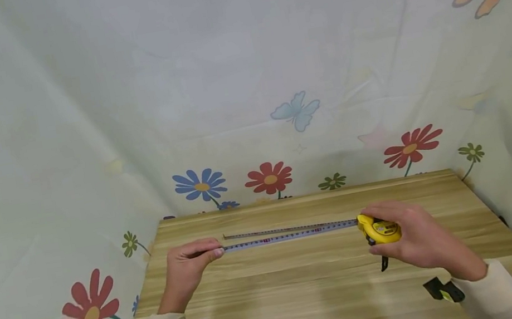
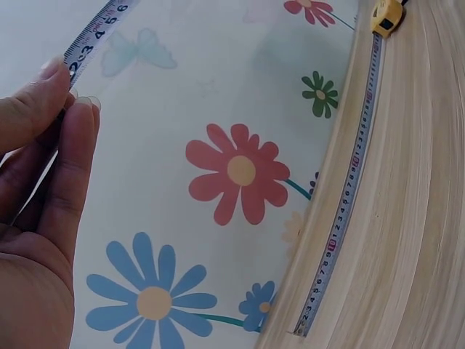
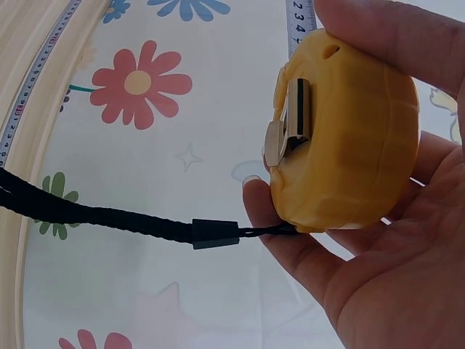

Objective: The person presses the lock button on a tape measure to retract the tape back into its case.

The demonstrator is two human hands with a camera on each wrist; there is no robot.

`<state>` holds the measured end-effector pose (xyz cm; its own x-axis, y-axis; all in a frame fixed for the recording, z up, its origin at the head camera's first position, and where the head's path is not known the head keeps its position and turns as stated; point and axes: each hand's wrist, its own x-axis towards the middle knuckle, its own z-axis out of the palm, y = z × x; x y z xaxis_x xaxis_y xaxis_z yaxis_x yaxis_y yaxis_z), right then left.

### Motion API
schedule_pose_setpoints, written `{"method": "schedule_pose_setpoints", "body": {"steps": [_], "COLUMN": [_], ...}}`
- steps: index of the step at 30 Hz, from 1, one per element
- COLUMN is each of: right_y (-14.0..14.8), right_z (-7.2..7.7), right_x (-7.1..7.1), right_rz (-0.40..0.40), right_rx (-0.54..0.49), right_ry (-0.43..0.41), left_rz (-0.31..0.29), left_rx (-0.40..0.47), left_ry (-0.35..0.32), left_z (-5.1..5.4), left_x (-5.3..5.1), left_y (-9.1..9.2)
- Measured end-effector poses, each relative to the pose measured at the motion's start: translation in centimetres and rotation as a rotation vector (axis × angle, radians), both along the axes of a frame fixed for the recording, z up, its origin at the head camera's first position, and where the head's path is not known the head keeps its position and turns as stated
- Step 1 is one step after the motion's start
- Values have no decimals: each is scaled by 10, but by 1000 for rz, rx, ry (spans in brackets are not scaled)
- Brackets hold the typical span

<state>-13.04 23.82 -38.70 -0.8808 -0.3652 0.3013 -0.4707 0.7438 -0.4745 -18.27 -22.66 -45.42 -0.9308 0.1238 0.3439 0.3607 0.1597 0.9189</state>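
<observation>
Yellow tape measure (image 1: pixel 383 229), blade (image 1: pixel 294 235) pointing left, axis seemingly level

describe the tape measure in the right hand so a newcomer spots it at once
Find the wood-grain table, then the right hand above it. It grips a yellow tape measure with a black strap. Unlike the other tape measure on the table, its blade stretches to the left hand.

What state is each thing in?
Held tape measure: gripped, drawn out
Its blade: extended between the hands
Strap: attached to held case
Second tape measure: on the table, drawn out
Second blade: extended along the table
Left hand: pinching held blade near its end
Right hand: gripping held case
</observation>
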Motion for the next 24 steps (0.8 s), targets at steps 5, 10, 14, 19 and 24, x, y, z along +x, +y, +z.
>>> {"method": "schedule_pose_setpoints", "body": {"steps": [5,10,14,19,24], "right_y": [0,-1,-1,-1,-1], "right_z": [-1,-1,-1,1,1], "right_x": [0,0,0,0,1], "right_rz": [8,7,3,-6,-5], "right_rx": [-8,-5,1,3,-2], "right_ry": [15,16,15,8,1], "left_rz": [-7,0,3,-8,-33], "left_rx": [-5,-11,-13,-2,10], "left_ry": [-6,-23,-30,-16,-1], "left_z": [0,0,2,4,5], "left_x": [1,1,2,2,3], "left_y": [2,2,1,3,6]}}
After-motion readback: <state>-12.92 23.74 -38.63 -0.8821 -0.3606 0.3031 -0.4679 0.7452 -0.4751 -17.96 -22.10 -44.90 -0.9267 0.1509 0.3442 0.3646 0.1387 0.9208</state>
